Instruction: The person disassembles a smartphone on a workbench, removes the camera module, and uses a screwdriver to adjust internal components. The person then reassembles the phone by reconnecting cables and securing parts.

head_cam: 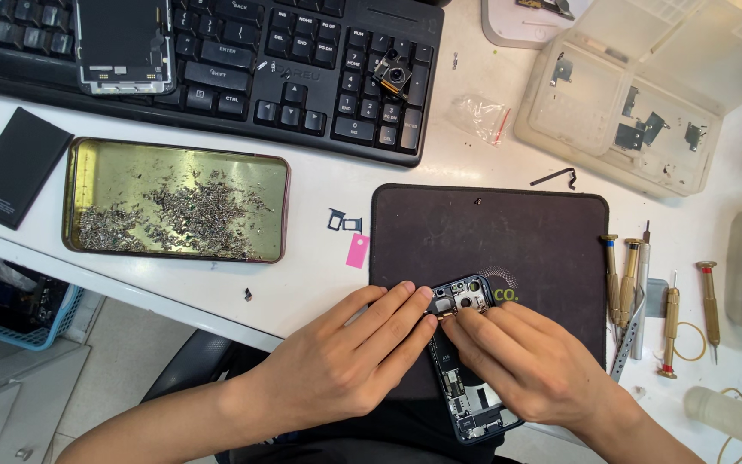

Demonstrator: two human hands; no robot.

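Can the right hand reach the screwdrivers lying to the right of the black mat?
Probably yes. The right hand rests on the opened phone, and the screwdrivers lie just beside the black mat, with nothing standing between them.

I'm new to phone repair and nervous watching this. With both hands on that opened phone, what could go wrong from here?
1. The phone hangs over the near edge of the mat and table; a slip of the left hand or right hand could drop it.
2. The camera part resting loose on the keyboard could get knocked off.
3. The open tray of screws sits near the left arm; a bump might scatter them.
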